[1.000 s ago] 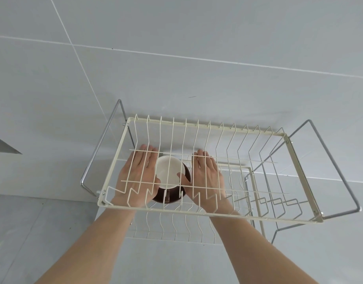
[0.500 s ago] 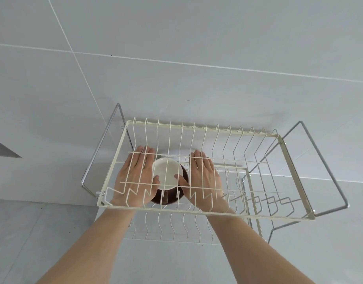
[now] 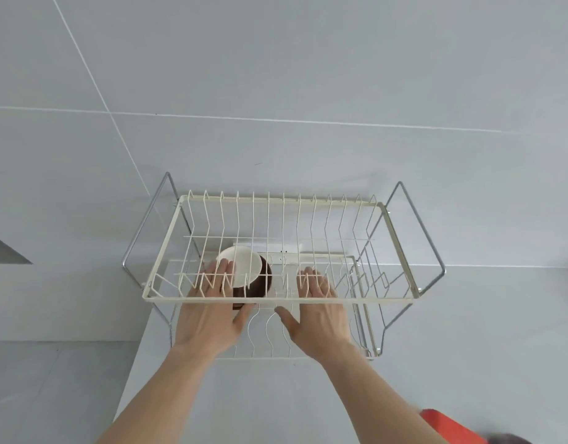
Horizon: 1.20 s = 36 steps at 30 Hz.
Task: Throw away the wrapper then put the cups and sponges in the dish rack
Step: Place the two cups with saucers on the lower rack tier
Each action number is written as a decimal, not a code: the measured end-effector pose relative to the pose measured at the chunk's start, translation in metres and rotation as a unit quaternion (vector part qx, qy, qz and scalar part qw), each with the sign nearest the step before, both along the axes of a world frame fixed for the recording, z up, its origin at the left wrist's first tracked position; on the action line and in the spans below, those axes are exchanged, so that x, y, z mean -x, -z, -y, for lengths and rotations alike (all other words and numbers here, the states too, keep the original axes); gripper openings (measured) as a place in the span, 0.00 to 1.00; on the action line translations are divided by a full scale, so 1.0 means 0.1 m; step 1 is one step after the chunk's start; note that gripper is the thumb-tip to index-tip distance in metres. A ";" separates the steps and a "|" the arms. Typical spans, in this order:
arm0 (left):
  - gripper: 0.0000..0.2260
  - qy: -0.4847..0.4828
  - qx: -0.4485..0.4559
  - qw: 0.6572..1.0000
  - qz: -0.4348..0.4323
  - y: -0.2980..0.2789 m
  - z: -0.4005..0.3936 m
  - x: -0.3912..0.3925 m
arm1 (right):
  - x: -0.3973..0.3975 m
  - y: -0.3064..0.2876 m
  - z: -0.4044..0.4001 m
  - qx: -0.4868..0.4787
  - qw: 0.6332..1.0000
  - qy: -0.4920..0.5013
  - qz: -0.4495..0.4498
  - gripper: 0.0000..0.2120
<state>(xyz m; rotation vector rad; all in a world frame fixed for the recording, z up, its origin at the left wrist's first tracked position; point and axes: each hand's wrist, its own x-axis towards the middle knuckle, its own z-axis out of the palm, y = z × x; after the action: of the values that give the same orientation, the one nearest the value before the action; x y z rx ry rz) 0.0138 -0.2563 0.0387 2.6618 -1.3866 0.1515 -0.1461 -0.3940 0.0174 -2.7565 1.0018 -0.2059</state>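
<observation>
A cup [image 3: 246,271], brown outside and white inside, lies tilted on the lower tier of the cream wire dish rack [image 3: 388,299], towards its left side. My left hand [image 3: 212,309] is flat with fingers spread just in front of the cup; its fingertips overlap the cup's rim under the upper tier. Spread the same way, my right hand [image 3: 317,315] sits to the right, apart from the cup and holding nothing. No sponges or wrapper are in view.
The rack stands on a white counter [image 3: 244,395] against a grey tiled wall, with chrome side frames [image 3: 430,238]. A red-orange object [image 3: 449,426] shows at the bottom right corner. Grey floor lies past the counter's left edge.
Both hands have drawn back towards me from either side of the cup and moved apart. The right hand has left the cup, which now rests in the rack.
</observation>
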 end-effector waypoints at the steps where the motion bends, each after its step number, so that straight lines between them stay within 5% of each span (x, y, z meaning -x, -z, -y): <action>1: 0.37 -0.006 -0.009 1.000 -0.005 0.01 -0.04 0.08 | 0.10 -0.01 -0.03 -0.007 1.000 0.003 0.004 0.41; 13: 0.37 0.053 -0.016 0.998 -0.028 -0.03 -0.34 1.01 | 1.10 -0.13 -0.46 -0.012 1.000 0.013 0.000 0.39; 36: 0.38 0.216 0.017 0.970 -0.109 0.01 -0.54 2.30 | 2.83 -0.28 -1.21 -0.001 0.975 0.220 -0.009 0.38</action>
<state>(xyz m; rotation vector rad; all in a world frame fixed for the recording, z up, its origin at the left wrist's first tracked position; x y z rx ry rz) -0.2164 -0.2018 0.0378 2.1989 -1.8164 -0.1588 -0.4290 -0.2725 0.0458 -2.4976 1.6059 -0.2427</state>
